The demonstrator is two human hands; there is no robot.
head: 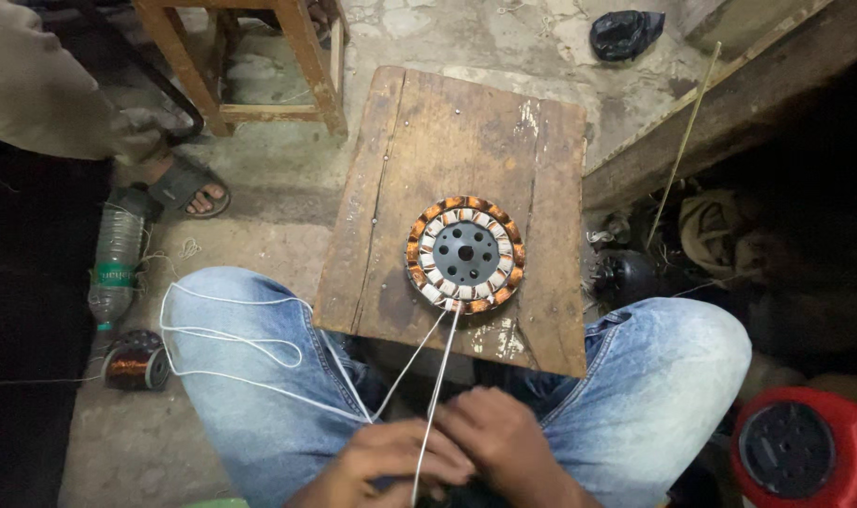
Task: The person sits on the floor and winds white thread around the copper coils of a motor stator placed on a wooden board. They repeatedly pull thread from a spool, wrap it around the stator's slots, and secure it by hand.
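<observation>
Both hands down low between the knees, close together: left hand (391, 463) and right hand (504, 442) pinched on the white cord (435, 376) running up to the stator (465, 254). Fingers closed round the strands, knuckles nearly touching.

Stator lying flat on the wooden board (428, 160), toward its near edge, a bit right of centre. Round, dark hub with bolt holes in the middle, ring of copper windings round the rim with pale insulation strips between the coils. Two cord strands leaving its near side and dropping off the board's near edge to the hands.

Progress, at a guess: coils look wound all the way round, so winding seems done; tying or lacing looks barely begun, only the near side showing any cord. Can't tell how much is already threaded underneath.

Slack cord looped over the left knee. Off the board on the floor: plastic bottle (116, 268), copper wire spool (136, 362), red container (805, 452) bottom right, someone else's sandalled foot (198, 193) by a wooden stool (249, 56).
</observation>
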